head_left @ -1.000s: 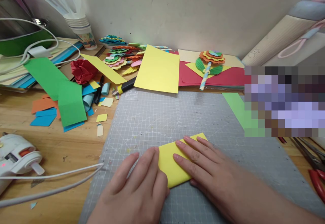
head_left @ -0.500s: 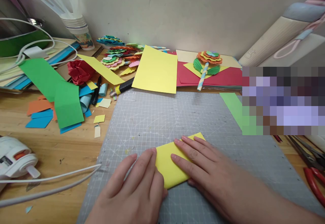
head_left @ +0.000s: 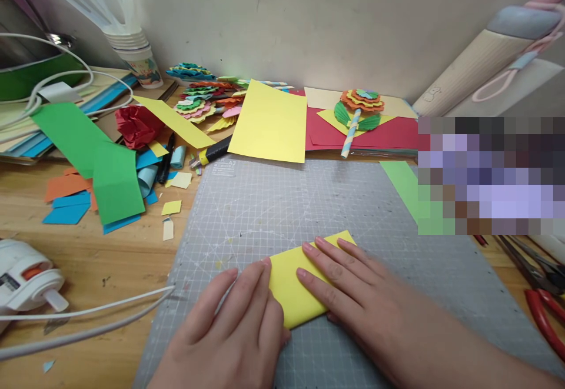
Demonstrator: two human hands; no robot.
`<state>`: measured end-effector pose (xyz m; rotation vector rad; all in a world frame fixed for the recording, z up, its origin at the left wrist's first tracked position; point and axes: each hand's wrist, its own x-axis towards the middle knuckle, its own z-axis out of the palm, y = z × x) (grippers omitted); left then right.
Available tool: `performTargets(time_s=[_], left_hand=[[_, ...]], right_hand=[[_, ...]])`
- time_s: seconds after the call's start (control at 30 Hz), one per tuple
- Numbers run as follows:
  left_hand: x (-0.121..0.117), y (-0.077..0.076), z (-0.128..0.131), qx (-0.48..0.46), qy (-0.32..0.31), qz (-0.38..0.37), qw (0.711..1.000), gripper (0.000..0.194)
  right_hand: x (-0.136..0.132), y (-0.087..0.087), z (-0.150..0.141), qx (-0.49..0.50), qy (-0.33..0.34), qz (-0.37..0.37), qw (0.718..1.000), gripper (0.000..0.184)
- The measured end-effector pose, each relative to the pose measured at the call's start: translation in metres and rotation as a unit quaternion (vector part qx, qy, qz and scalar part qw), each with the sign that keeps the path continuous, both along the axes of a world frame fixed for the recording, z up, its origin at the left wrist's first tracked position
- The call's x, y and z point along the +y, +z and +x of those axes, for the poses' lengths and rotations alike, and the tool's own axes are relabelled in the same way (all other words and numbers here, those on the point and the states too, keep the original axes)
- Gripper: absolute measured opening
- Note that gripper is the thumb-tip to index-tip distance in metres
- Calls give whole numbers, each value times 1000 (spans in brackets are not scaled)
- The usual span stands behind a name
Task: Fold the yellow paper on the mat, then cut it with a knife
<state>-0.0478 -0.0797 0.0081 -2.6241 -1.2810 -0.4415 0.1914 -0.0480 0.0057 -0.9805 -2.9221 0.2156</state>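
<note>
Only the view has moved noticeably since the earlier frame, drifting slightly. On a grey, grid-lined cutting mat (head_left: 273, 206) lies a yellow, seemingly folded paper rectangle (head_left: 286, 289). The grip of the left hand (head_left: 229, 324) curls at its left edge (whether it pinches is hidden); that of the right hand (head_left: 366, 292) lies flat, fingers slightly spread, steadying its right part. Even pressure and aligned edges should keep it crisp.

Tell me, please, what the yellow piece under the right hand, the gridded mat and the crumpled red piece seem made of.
The yellow piece looks like matte paper or card, with straight edges. The gridded mat seems dull plastic, with fine printed lines. The crumpled red piece is probably paper, faintly shiny, sharply creased.
</note>
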Motion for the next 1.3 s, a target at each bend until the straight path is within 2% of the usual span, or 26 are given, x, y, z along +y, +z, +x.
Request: performTargets(time_s=[0.6, 0.9, 1.1, 1.3], left_hand=[[2, -4, 0, 5, -3, 4, 1000, 31], [2, 0, 1, 8, -1, -1, 1000, 33], [-3, 1, -5, 39, -15, 58, 997, 27], [-5, 4, -12, 66, -35, 65, 995, 30]], right_hand=[[-1, -1, 1, -12, 3, -8, 1000, 70], [2, -1, 1, -16, 5, -16, 1000, 68], [3, 1, -1, -16, 10, -7, 1000, 66], [4, 2, -1, -21, 15, -3, 1000, 65]])
